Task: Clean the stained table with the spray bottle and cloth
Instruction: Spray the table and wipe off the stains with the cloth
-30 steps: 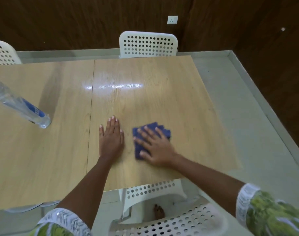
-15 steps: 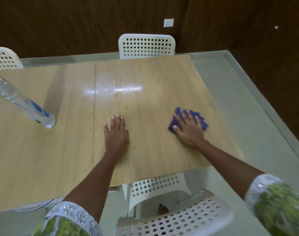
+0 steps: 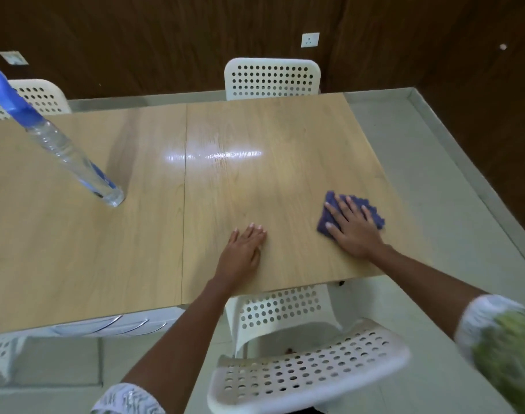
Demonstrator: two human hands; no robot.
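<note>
Wooden table (image 3: 135, 249): we log 1 blue cloth (image 3: 329, 216) near its right edge, right hand (image 3: 355, 231) spread flat on it; left hand (image 3: 243, 252) flat, fingers together; spray bottle (image 3: 67, 150) standing far left.

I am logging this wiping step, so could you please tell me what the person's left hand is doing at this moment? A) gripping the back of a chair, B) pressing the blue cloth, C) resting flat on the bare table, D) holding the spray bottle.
C: the left hand lies flat with straight fingers on the table, while the right hand presses the blue cloth and the spray bottle stands untouched.
</note>
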